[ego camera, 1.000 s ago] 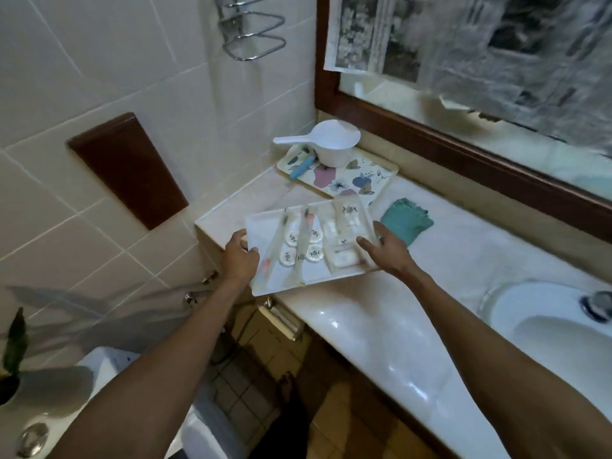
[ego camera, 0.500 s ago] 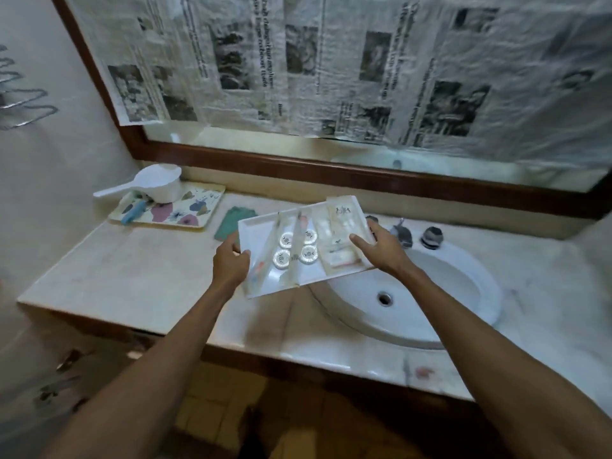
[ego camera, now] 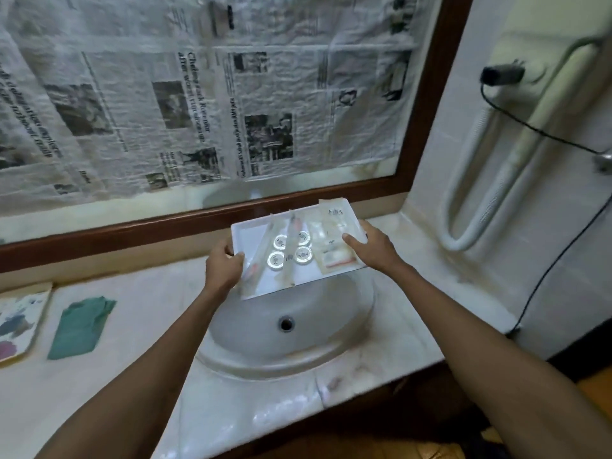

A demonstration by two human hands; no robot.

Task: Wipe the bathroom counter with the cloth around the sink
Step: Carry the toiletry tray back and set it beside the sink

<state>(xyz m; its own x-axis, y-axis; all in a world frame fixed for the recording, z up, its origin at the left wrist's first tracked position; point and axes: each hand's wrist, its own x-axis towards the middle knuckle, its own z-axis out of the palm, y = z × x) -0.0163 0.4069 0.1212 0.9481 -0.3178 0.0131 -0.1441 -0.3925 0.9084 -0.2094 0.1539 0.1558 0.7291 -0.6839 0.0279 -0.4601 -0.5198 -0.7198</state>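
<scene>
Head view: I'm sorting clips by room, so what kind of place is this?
Most likely a bathroom, perhaps in a hotel: an oval sink set in a marble counter, a wood-framed mirror above, and a white tray of wrapped toiletries.

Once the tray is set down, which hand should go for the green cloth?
Left, probably. The green cloth lies on the counter left of the sink, nearer the left hand. The right hand grips the white tray at its far end.

A pale marble tabletop (ego camera: 139, 326) is seen running along the mirror wall, with a white oval sink (ego camera: 331, 326) set into it. On its left part a green cloth (ego camera: 81, 326) is laid flat, and just left of that a floral-patterned tray (ego camera: 18, 323) is cut off by the frame edge.
</scene>
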